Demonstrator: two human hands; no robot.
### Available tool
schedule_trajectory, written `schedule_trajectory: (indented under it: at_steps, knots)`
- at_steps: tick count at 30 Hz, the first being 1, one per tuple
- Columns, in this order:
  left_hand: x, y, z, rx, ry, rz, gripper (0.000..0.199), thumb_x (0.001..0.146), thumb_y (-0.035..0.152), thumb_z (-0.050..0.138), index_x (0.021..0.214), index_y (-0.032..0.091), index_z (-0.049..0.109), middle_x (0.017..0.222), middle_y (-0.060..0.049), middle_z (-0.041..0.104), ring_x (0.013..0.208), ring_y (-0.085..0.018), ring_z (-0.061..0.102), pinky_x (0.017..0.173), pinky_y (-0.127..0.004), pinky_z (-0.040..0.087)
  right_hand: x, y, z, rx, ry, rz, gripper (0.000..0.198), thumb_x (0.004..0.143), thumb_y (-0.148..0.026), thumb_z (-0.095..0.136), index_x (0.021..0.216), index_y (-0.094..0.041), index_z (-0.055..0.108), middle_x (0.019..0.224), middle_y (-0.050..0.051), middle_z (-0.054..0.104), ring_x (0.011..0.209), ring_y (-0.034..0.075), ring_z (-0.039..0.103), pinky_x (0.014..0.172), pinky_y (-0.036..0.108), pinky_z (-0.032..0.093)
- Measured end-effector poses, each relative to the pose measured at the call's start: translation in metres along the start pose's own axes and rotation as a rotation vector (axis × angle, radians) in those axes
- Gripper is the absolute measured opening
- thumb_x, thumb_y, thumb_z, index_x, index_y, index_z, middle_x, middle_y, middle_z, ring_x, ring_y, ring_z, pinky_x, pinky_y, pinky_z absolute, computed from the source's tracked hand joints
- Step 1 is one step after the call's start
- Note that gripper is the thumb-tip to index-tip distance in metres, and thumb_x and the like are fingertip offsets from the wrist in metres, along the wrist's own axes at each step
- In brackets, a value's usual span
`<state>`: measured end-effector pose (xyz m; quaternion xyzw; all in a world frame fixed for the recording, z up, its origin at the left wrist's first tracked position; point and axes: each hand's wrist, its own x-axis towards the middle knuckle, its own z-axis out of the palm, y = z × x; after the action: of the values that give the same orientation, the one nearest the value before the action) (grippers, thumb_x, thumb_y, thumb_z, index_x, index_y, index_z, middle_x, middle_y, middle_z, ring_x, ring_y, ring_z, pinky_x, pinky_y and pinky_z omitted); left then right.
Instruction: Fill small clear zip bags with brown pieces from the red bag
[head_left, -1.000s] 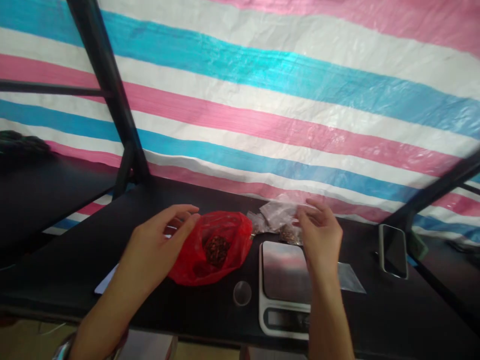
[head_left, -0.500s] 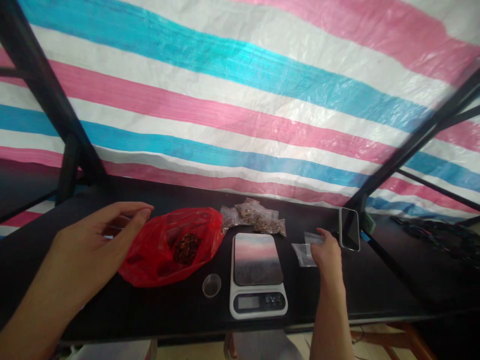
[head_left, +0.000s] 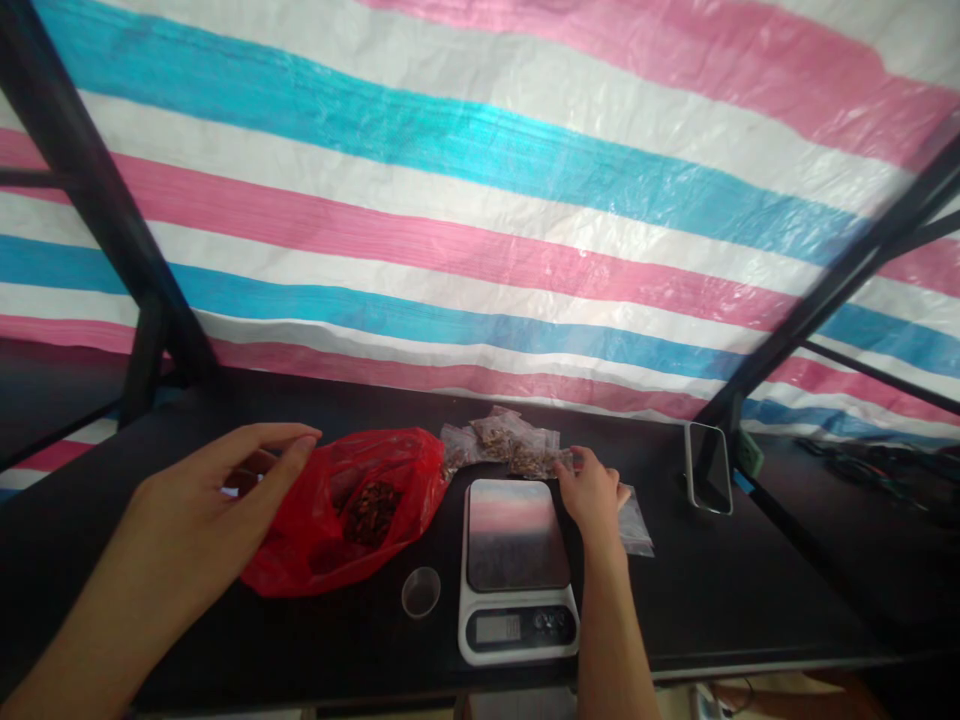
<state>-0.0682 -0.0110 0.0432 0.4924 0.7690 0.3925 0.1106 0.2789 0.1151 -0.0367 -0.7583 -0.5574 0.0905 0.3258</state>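
Observation:
My left hand (head_left: 225,500) hangs over the left side of a red plastic bag (head_left: 292,580), its thumb and forefinger brought together at the tips with nothing visible in them. Dark brown dried pieces (head_left: 371,512) lie inside the red bag. At the right end of a pile of small filled clear bags (head_left: 517,445), my right hand (head_left: 596,490) has its thumb and forefinger slightly apart and covers the corner of the nearest bag. Flat, clear zip bags (head_left: 636,522) lie just right of that hand, partly hidden by it.
A white kitchen scale (head_left: 517,540) with a bare metal plate stands in the middle of the black table (head_left: 720,600). Left of it sits a small clear cup (head_left: 421,593). A phone (head_left: 709,468) leans at the right near a black frame post (head_left: 724,405). Striped sheeting (head_left: 480,250) closes off the back.
My right hand has moved left from the flat clear bags to the end of the filled ones. My left hand stays almost where it was. The view has shifted slightly.

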Motion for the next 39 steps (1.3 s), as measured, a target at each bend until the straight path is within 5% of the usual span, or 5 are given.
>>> schedule_trajectory:
  at_steps: [11, 17, 20, 30, 39]
  knots:
    - [-0.009, 0.008, 0.019, -0.209, -0.01, 0.153, 0.04, 0.082, 0.061, 0.062, 0.096, 0.028, 0.079, 0.089, -0.002, 0.081, 0.083, -0.026, 0.074, 0.081, -0.036, 0.057, -0.005, -0.03, -0.046, 0.524, 0.192, -0.001, 0.048, 0.076, -0.044, 0.075, 0.113, -0.014, 0.079, 0.096, 0.015, 0.08, 0.082, 0.031, 0.076, 0.077, 0.041, 0.059]
    - [-0.034, 0.03, 0.067, -0.6, -0.316, 0.06, 0.049, 0.092, 0.07, 0.06, 0.087, 0.023, 0.074, 0.077, -0.003, 0.074, 0.068, -0.02, 0.068, 0.066, -0.03, 0.054, -0.047, -0.084, -0.044, 0.891, -0.584, -0.226, 0.042, 0.077, -0.051, 0.086, 0.104, -0.02, 0.076, 0.094, 0.007, 0.079, 0.086, 0.024, 0.075, 0.075, 0.034, 0.06]
    - [-0.044, 0.035, 0.084, -0.852, -0.528, -0.05, 0.064, 0.089, 0.084, 0.055, 0.081, 0.021, 0.066, 0.064, 0.001, 0.062, 0.05, -0.013, 0.054, 0.048, -0.026, 0.042, -0.062, -0.1, -0.038, 0.861, -0.672, -0.311, 0.029, 0.079, -0.044, 0.084, 0.093, -0.021, 0.073, 0.088, 0.003, 0.075, 0.077, 0.02, 0.072, 0.072, 0.031, 0.057]
    - [-0.044, 0.029, 0.073, -0.894, -0.402, -0.05, 0.05, 0.091, 0.067, 0.065, 0.074, 0.02, 0.062, 0.062, 0.004, 0.057, 0.056, -0.011, 0.049, 0.055, -0.025, 0.038, -0.076, -0.109, -0.049, 0.611, -0.422, -0.532, 0.021, 0.086, -0.042, 0.075, 0.098, -0.025, 0.076, 0.107, 0.007, 0.077, 0.098, 0.025, 0.07, 0.091, 0.038, 0.054]
    - [-0.04, 0.033, 0.059, -0.855, -0.285, -0.005, 0.046, 0.083, 0.057, 0.078, 0.063, 0.021, 0.058, 0.059, 0.006, 0.052, 0.057, -0.011, 0.045, 0.053, -0.024, 0.035, -0.11, -0.138, -0.051, 0.518, -0.742, -0.443, 0.006, 0.089, -0.02, 0.072, 0.091, -0.022, 0.077, 0.082, 0.0, 0.074, 0.068, 0.014, 0.059, 0.062, 0.025, 0.044]
